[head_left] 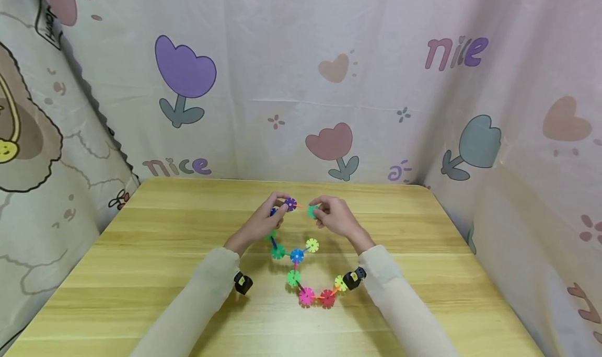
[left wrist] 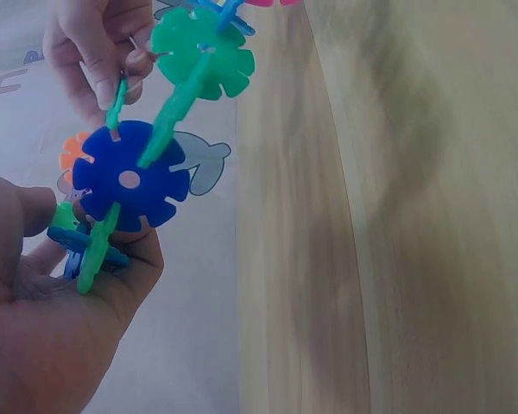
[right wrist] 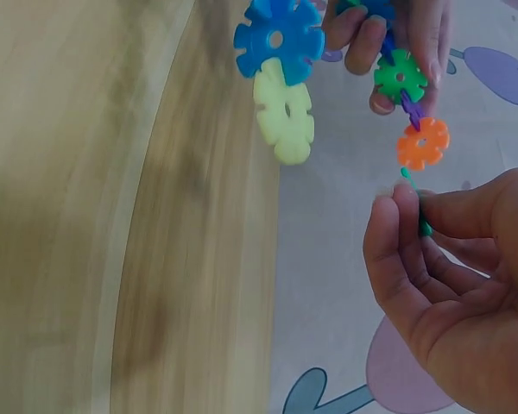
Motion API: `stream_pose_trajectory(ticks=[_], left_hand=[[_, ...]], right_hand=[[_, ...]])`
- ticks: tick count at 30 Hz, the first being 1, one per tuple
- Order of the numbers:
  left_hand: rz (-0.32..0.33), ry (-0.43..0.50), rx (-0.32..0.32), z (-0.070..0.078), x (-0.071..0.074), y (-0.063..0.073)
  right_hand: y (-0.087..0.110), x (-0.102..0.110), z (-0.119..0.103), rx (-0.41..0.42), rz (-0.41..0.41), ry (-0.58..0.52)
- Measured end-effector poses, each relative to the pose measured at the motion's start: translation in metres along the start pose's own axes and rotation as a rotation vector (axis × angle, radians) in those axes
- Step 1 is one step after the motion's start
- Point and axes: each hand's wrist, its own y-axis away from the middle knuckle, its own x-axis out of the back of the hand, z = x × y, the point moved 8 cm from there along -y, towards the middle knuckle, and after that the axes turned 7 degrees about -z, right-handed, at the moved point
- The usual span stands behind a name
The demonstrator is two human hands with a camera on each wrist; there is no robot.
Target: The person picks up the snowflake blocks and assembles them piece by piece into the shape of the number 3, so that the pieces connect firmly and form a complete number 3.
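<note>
My left hand (head_left: 261,220) grips the upper part of a chain of slotted plastic snowflake discs, near a purple disc (head_left: 290,204). In the left wrist view a dark blue disc (left wrist: 99,172) stands beside its fingers, with green discs slotted into it. At the chain's end an orange disc (right wrist: 423,153) points toward my right hand (head_left: 339,217). That hand pinches a single green disc (head_left: 312,211) edge-on between thumb and fingertips. The green disc sits close to the orange one; whether they touch I cannot tell.
The rest of the chain runs down toward me: a green disc (head_left: 278,251), a blue disc (head_left: 297,256) with a pale yellow branch (head_left: 312,245), then a pink disc (head_left: 307,296) and a red disc (head_left: 327,298). Beneath is a wooden table (head_left: 155,273); a printed curtain (head_left: 263,48) stands behind.
</note>
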Motion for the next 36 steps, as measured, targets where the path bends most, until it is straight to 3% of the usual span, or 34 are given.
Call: stream_pose_trajectory(ticks=[20, 30, 36], left_hand=[[-0.067, -0.045, -0.005, 0.004, -0.007, 0.000], [-0.094, -0.077, -0.025, 0.010, -0.006, 0.002], [-0.081, -0.109, -0.004, 0.006, -0.006, 0.001]], right_hand=[[-0.005, -0.004, -0.008, 0.032, 0.076, -0.020], [-0.010, -0.011, -0.002, 0.047, 0.053, -0.095], [-0.011, -0.012, -0.004, 0.053, 0.073, -0.041]])
